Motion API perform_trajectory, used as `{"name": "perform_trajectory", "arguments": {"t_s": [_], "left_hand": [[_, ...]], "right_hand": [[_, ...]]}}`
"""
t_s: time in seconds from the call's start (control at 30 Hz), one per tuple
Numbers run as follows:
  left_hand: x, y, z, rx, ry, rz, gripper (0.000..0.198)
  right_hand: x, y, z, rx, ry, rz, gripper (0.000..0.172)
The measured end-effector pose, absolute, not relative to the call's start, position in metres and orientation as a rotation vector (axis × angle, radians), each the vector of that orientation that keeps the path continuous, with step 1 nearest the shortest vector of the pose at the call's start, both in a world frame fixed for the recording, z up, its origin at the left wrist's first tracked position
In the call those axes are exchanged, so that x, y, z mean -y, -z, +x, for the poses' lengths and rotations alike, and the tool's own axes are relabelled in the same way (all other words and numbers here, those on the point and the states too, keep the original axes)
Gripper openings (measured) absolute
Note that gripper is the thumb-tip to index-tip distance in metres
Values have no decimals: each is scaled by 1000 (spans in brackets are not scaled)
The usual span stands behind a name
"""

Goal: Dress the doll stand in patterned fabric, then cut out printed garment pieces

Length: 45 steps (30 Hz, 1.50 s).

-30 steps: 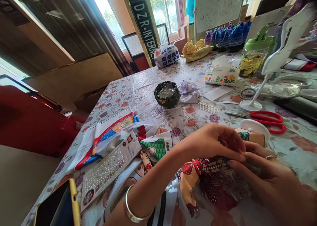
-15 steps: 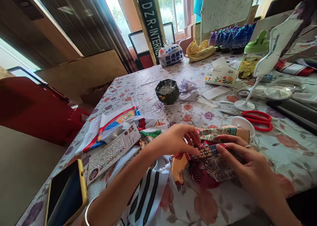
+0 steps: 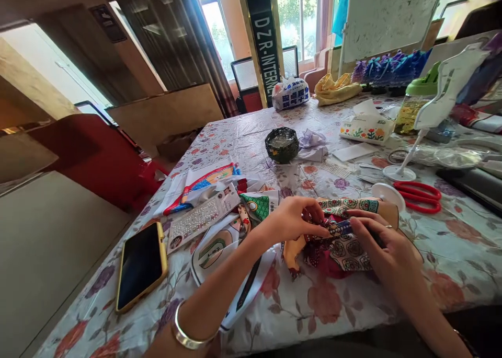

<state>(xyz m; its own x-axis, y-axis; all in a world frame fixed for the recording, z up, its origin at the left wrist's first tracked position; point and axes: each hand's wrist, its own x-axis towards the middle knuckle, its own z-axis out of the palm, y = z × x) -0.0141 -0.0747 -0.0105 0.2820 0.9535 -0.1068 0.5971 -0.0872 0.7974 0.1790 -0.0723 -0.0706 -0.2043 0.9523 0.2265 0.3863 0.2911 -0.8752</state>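
Patterned cloth figure (image 3: 347, 254) lies on the tabletop (image 3: 325, 324), near its near edge, between both hands. Right hand (image 3: 388, 243) pinches its dark blue band, thumb on top, seemingly to steady it. Left hand (image 3: 292, 217) curls over the figure's left part, thumb and fingertips just above or on the beaded strip; cannot tell whether they pinch anything. Farther left, bead sheet (image 3: 200, 217) lies flat, presumably for easy reach; phone (image 3: 141, 264) nearer the left edge. Red-handled scissors (image 3: 419, 191) rest beyond the right hand.
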Motion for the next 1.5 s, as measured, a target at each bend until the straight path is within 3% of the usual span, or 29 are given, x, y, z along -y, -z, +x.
{"name": "perform_trajectory", "arguments": {"t_s": [0.43, 0.6, 0.77, 1.07, 1.3, 1.5], "left_hand": [[112, 14, -13, -1728, -864, 1901, 21], [138, 7, -90, -2224, -940, 1615, 21], [158, 4, -197, -2530, -755, 1320, 26], [171, 2, -237, -2370, -672, 1047, 21], [175, -40, -208, -2255, -1067, 970, 43], [163, -67, -148, -2084, -1349, 888, 43]], "right_hand": [[69, 81, 177, 1748, -942, -1152, 37], [67, 80, 179, 1721, -974, -1125, 36], [66, 81, 180, 1748, -943, -1120, 35], [68, 83, 177, 1837, -840, -1088, 35], [68, 85, 175, 1827, -850, -1079, 33], [68, 79, 179, 1755, -927, -1203, 39]]}}
